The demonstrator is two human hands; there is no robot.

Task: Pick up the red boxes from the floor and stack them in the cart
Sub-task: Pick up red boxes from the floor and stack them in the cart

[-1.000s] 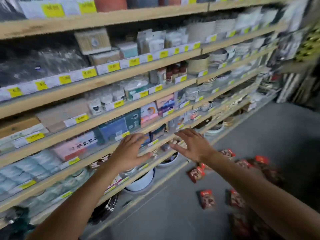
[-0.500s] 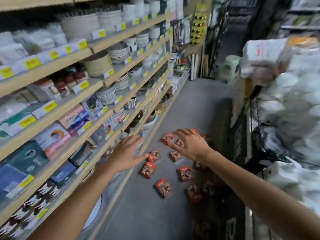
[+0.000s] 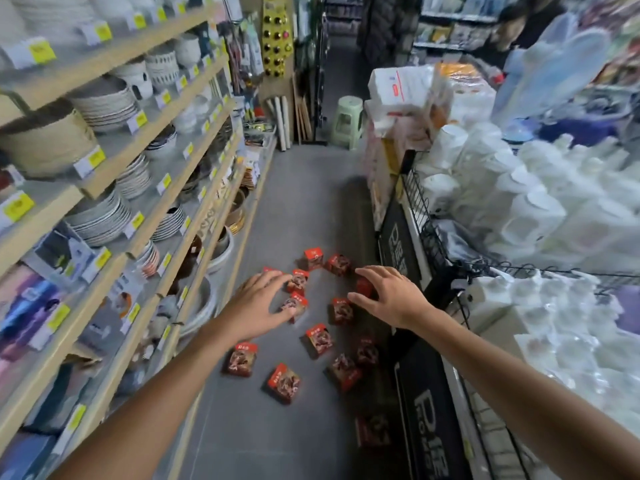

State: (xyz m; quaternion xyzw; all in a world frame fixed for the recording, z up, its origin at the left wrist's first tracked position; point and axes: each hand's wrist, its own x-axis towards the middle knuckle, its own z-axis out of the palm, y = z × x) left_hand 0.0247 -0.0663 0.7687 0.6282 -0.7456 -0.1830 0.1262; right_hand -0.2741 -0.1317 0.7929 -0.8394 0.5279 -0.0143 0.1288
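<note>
Several small red boxes (image 3: 319,340) lie scattered on the grey aisle floor (image 3: 301,202), some flat, some on edge. My left hand (image 3: 258,304) is stretched out over the near-left boxes, fingers spread, holding nothing. Over the right side of the cluster hovers my right hand (image 3: 389,296), also with spread fingers and nothing in it. Both hands are raised well above the floor. At the right stands a black wire cart (image 3: 426,216), filled with white plastic-wrapped goods.
Wooden shelves (image 3: 145,140) with plates, bowls and boxed goods line the left side. A green plastic stool (image 3: 347,121) and rolled items stand at the aisle's far end. Stacked packages (image 3: 408,95) sit beyond the cart. A person is partly visible at top right.
The view has swung right from the shelves to the aisle. The boxes and the cart have come into full view. Both hands stay stretched out in front.
</note>
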